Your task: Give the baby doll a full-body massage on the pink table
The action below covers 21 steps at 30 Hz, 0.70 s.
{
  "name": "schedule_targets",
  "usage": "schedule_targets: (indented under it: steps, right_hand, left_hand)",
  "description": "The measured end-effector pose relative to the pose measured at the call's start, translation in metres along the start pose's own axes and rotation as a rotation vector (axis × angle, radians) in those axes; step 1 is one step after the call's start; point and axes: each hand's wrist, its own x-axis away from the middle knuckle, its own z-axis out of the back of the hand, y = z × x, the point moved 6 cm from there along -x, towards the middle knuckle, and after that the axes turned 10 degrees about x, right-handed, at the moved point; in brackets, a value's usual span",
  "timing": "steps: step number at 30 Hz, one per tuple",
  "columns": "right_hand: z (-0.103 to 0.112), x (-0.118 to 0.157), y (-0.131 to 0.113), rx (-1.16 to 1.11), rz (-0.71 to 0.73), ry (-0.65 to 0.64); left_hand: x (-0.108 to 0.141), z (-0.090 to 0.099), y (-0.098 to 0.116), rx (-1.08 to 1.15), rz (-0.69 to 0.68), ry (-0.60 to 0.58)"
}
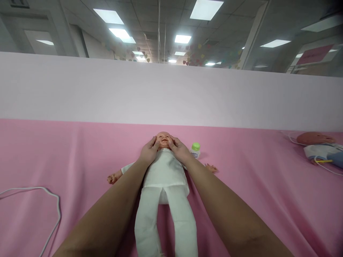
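A baby doll (166,173) in white clothes lies on its back, its head at the far end and its legs toward me. My left hand (150,150) cups the left side of the doll's head, with the thumb against the cheek. On the opposite side my right hand (180,149) does the same, its thumb near the corner of the mouth. The fingers curve around the sides of the head, and their tips are partly hidden. Just right of my right hand stands a small bottle (195,151) with a green cap, partly covered by my wrist.
Pink cloth (88,160) with soft folds covers the surface. A white cord (57,203) curves across the left side. At the far right lies another doll (316,138) with thin tubing near it. Behind the cloth rises a low white wall (171,94) with glass above.
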Motion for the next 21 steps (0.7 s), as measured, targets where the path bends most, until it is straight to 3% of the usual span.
schedule_targets:
  steps: [6,13,21]
  right_hand:
    - [-0.002,0.001,0.001,0.030,-0.024,0.051]
    - [-0.003,0.000,0.006,0.044,-0.034,0.080]
    - [-0.002,0.001,-0.002,-0.095,0.000,-0.003]
  left_hand:
    - [0.007,-0.003,0.012,-0.176,-0.014,-0.044]
    - [0.008,-0.004,0.017,-0.097,-0.010,-0.063]
    - [0.006,-0.001,0.013,-0.039,-0.033,-0.035]
